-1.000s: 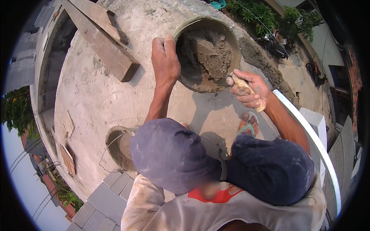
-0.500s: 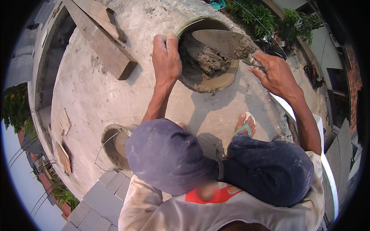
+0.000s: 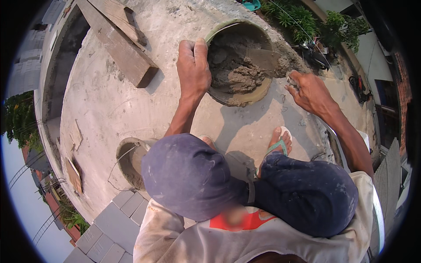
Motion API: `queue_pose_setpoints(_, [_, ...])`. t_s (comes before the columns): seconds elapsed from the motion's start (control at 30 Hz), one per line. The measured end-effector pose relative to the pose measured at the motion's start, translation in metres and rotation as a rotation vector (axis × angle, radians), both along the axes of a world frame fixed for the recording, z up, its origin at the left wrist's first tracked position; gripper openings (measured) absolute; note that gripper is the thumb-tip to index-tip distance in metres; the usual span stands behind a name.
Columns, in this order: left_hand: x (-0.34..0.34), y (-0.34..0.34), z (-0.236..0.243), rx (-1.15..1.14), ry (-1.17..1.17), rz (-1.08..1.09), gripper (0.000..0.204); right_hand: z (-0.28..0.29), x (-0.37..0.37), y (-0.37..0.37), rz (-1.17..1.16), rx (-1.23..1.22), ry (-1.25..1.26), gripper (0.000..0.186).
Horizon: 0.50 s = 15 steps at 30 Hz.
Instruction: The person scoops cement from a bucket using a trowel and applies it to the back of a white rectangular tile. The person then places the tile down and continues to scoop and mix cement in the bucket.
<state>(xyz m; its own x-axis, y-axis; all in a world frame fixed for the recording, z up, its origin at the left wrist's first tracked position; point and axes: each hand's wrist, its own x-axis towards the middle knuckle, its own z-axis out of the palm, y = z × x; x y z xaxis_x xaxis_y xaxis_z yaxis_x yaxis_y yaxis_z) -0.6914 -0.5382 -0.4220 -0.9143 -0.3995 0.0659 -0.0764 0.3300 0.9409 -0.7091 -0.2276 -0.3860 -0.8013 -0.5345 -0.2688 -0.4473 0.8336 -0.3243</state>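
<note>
My left hand (image 3: 194,65) is closed over the left rim of a round bucket (image 3: 258,96), which leans with its mouth toward me. Wet grey mortar (image 3: 239,79) lies lumped inside and coats the wall. My right hand (image 3: 310,91) is closed on the handle of a trowel (image 3: 263,60), just off the bucket's right side. Part of the trowel's blade is sunk in the mortar, with a clump of mortar stuck near its handle end. The fingers hide most of the handle.
A second bucket (image 3: 131,164) with a wire handle stands left of my knee. Wooden beams (image 3: 118,44) lie at the upper left. Grey blocks (image 3: 112,223) are stacked at the lower left. The concrete slab's edge runs along the right, with plants (image 3: 289,19) beyond.
The trowel blade has gone from lying across the bucket's mouth to being partly down in the mortar. My right hand has moved slightly lower and to the right. My left hand keeps its hold.
</note>
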Motion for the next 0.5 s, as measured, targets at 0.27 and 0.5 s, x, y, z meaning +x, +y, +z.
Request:
queue_pose_setpoints(0.27, [-0.001,0.017,-0.007,-0.015,0.036,0.02,0.039,-0.057,-0.005,-0.062,0.027,-0.264,-0.508,0.043])
queue_pose_setpoints(0.5, [0.0,0.004,-0.006,-0.039,0.028,0.037,0.038,-0.024,0.006,-0.056,-0.086,-0.441,-0.689,0.032])
